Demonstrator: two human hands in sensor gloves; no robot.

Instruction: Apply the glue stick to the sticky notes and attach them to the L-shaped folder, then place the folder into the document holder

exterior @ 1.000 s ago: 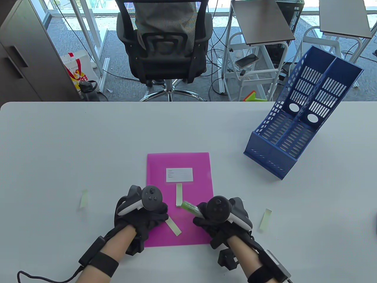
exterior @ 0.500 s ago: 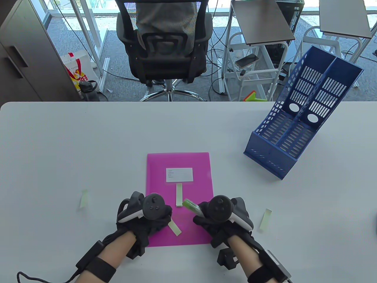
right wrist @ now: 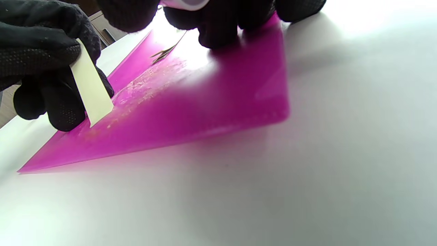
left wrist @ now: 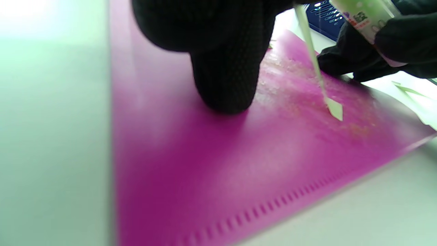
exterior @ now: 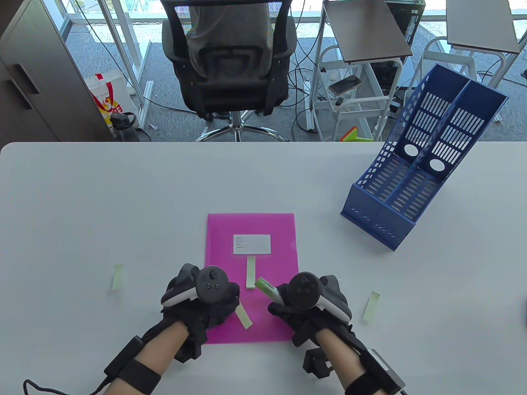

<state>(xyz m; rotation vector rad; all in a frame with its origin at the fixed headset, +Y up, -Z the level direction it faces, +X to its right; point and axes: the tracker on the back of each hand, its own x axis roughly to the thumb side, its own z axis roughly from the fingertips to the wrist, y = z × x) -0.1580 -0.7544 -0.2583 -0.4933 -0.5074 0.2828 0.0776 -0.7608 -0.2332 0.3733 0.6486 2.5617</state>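
A magenta L-shaped folder lies flat on the table with a white label and one pale green sticky note lying on it. My left hand pinches another sticky note by its upper end; its free tip touches the folder. My right hand grips a green glue stick pointing up-left, its heel on the folder's lower right. Glue smears mark the folder between the hands.
Two more sticky notes lie loose on the white table: one at the left, one at the right. A blue document holder with two slots stands at the back right. An office chair is beyond the far edge.
My left hand shifted slightly up and left, and the note it holds moved with it. The right hand with the glue stick crept a little left. The folder slid a touch to the right.
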